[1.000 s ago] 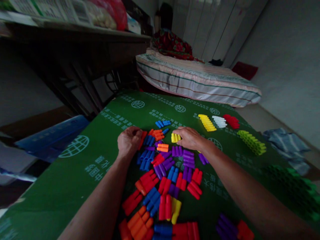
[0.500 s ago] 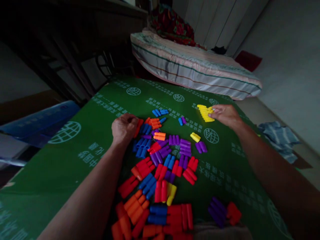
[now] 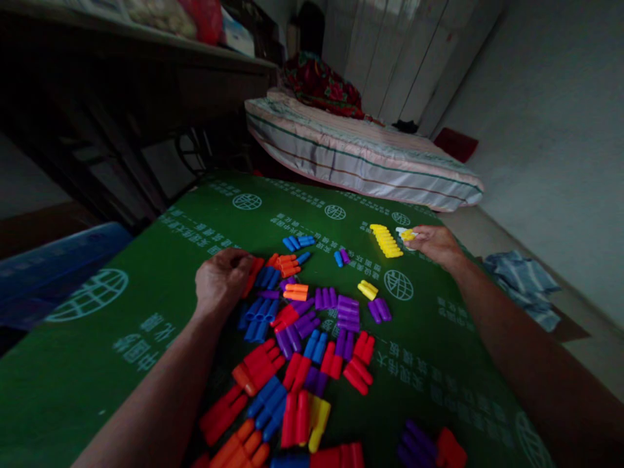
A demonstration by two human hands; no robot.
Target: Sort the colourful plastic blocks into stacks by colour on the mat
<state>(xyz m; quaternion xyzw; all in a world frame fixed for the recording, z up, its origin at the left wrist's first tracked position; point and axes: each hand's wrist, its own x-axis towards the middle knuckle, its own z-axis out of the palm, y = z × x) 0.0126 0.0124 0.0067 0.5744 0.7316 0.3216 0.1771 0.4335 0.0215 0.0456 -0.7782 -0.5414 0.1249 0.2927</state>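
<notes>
My right hand [image 3: 436,245] is at the far right of the green board, its fingers closed on a small yellow plastic building piece [image 3: 408,235]; something white shows beside it. Just left of it lies a row of joined yellow pieces [image 3: 387,241], apart from the fingers. On the left, my left hand [image 3: 223,276] has its fingers curled at a red-orange piece [image 3: 252,277] at the edge of the pile. Near that hand are dark blue pieces [image 3: 258,314] and orange pieces [image 3: 287,264]. A small yellow piece [image 3: 368,289] lies nearer the middle.
Bullet-shaped red pieces [image 3: 260,366], purple pieces [image 3: 348,313] and others spread down the green board [image 3: 160,286]. A bed [image 3: 361,162] stands behind it. A dark table [image 3: 195,58] is at the left, and striped cloth [image 3: 521,286] lies on the floor at the right.
The view has tilted up and shifted a little. My right hand has moved away to the right from the yellow row, with a yellow piece in its fingers. The left hand stays at the red-orange piece.
</notes>
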